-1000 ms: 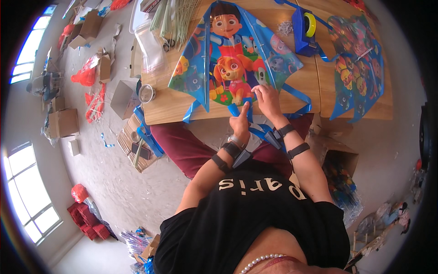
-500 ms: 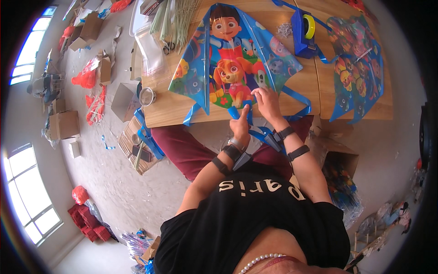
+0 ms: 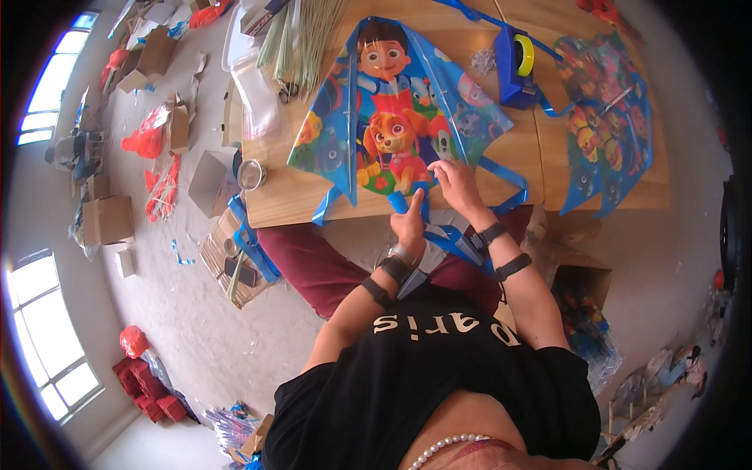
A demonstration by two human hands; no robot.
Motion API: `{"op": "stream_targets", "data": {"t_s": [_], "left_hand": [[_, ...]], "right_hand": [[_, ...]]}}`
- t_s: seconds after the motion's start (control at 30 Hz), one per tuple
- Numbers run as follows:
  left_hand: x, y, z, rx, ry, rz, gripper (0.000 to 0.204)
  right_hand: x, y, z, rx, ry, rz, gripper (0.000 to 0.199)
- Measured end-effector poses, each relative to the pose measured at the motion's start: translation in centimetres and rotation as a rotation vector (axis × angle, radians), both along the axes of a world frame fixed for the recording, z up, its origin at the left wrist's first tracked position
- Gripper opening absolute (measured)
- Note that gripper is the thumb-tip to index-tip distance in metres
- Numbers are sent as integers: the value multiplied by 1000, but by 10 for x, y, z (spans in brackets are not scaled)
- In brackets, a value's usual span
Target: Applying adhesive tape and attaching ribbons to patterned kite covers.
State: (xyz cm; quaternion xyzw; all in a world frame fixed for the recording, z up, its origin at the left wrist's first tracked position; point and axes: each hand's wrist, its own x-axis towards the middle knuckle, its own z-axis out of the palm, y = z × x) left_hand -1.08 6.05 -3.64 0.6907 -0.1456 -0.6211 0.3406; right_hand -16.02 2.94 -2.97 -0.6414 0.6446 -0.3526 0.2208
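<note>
A colourful cartoon kite (image 3: 392, 117) with blue wings lies flat on the wooden table, its lower tip toward me. My left hand (image 3: 408, 227) is closed on a blue ribbon (image 3: 398, 203) at that tip, the thumb pointing up along it. More of the ribbon hangs below, over my lap. Just right of the tip, my right hand (image 3: 458, 188) has thumb and forefinger pinched at the kite's lower edge. Whatever sits between those fingertips is too small to make out. Blue streamers (image 3: 505, 178) trail from both lower corners of the kite.
A blue tape dispenser (image 3: 517, 70) with a yellow roll stands right of the kite. Another kite (image 3: 607, 125) lies at the table's right end. Thin pale sticks (image 3: 301, 43) and a round clear container (image 3: 251, 174) are on the left. Cardboard boxes (image 3: 108, 220) stand on the littered floor.
The whole view has shifted slightly, table and kite together. Both hands stay at the kite's lower tip in nearly the same pose.
</note>
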Motion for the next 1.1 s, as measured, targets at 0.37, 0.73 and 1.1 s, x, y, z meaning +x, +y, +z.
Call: {"op": "stream_targets", "data": {"t_s": [0.37, 0.73, 1.1], "left_hand": [[12, -3, 0, 18, -56, 41, 45], [4, -1, 9, 13, -12, 35, 45], [2, -1, 5, -9, 16, 39, 46]], "right_hand": [[-87, -50, 59, -236, -146, -524, 13], [-245, -114, 34, 304, -417, -571, 23], [-255, -89, 53, 242, -1077, -437, 28]]}}
